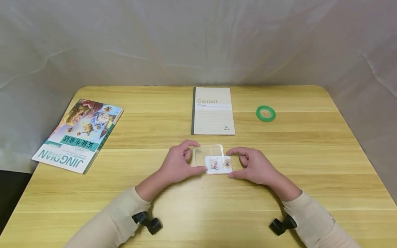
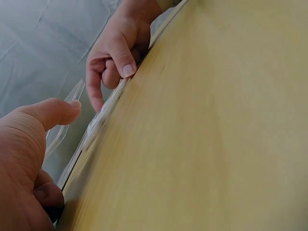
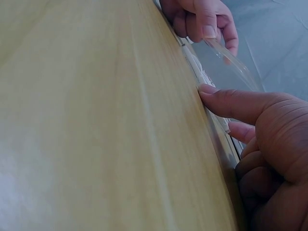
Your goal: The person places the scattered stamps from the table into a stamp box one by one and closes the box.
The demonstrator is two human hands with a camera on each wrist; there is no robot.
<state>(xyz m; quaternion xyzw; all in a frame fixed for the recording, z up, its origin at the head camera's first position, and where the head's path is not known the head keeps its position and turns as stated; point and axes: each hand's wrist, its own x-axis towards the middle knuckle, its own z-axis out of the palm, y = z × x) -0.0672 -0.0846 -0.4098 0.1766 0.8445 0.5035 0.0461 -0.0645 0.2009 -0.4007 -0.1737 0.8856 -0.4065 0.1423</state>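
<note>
Wrist cameras: two black units are sitting on the cream sleeves at the near edge, one [image 1: 148, 222] on the left forearm and one [image 1: 282, 224] on the right.
Left hand: the left hand [image 1: 177, 164] is pinching the left side of the clear case [image 1: 212, 159], thumb at the near edge and forefinger curled over the far edge; its thumb is showing large in the left wrist view [image 2: 50, 113].
Right hand: the right hand [image 1: 250, 166] is pinching the right side of the same case, thumb lying along the near right corner and forefinger hooked over the far one; the right wrist view is showing that thumb tip [image 3: 211, 91] pressing against the case's edge.
Clear case: it is lying flat at the near middle of the wooden table [image 1: 310, 165], between both hands, with its transparent lid lifting slightly on the far side and two small picture stickers showing inside.
Notebook: a beige "Gambit" notebook [image 1: 212, 110] is lying just beyond the case, apart from it.
Tape: a green tape ring [image 1: 265, 113] is lying far right of the notebook.
Book: a colourful paperback [image 1: 80, 134] is lying on the far left, overhanging the table's edge.
Backdrop: a pale cloth [image 1: 198, 38] is hanging behind the table.
</note>
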